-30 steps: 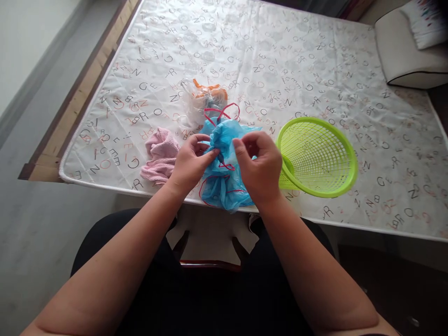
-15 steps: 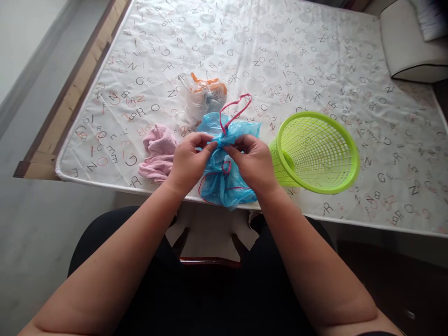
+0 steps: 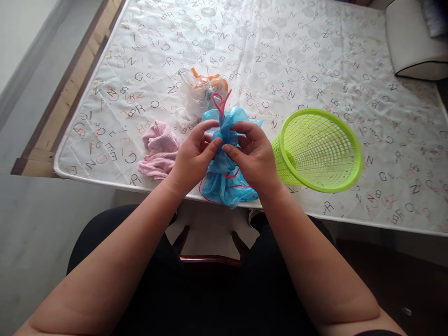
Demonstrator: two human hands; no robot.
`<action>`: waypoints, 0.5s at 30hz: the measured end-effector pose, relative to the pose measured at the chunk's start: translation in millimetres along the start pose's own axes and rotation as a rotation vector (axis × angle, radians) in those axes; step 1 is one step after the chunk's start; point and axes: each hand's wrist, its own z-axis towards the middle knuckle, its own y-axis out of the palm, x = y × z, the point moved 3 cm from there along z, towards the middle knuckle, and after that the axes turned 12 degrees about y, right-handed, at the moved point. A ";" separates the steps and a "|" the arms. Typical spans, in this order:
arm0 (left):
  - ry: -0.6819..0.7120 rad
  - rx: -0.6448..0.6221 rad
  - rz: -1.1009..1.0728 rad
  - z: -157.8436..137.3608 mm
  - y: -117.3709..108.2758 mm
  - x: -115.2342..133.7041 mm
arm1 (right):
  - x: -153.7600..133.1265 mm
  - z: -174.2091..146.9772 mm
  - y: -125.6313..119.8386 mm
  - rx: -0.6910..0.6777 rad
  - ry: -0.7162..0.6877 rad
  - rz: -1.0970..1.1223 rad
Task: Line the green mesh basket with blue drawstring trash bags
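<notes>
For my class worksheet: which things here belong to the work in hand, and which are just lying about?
In hand:
blue plastic bag, pinched by the left hand and right hand
red drawstring, looping above the bunched part

Apparently just lying about, not held:
pink cloth
clear plastic bag with orange trim
green mesh basket

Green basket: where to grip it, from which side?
Probably the rim of the green basket, right edge, coming from the person's right. It's thicker than the mesh wall, the open mouth leaves room inside, and the right hand crowds the left side.
</notes>
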 end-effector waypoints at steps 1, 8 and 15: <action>0.024 0.024 0.020 -1.0 0.1 1.9 | -0.1 -1.1 2.1 -0.021 -0.014 0.002; 0.101 0.112 0.016 -2.6 3.6 4.7 | 6.0 -3.6 6.0 0.012 0.005 -0.048; 0.086 0.137 -0.016 -3.5 5.6 5.3 | 19.2 1.0 4.5 0.018 -0.005 0.010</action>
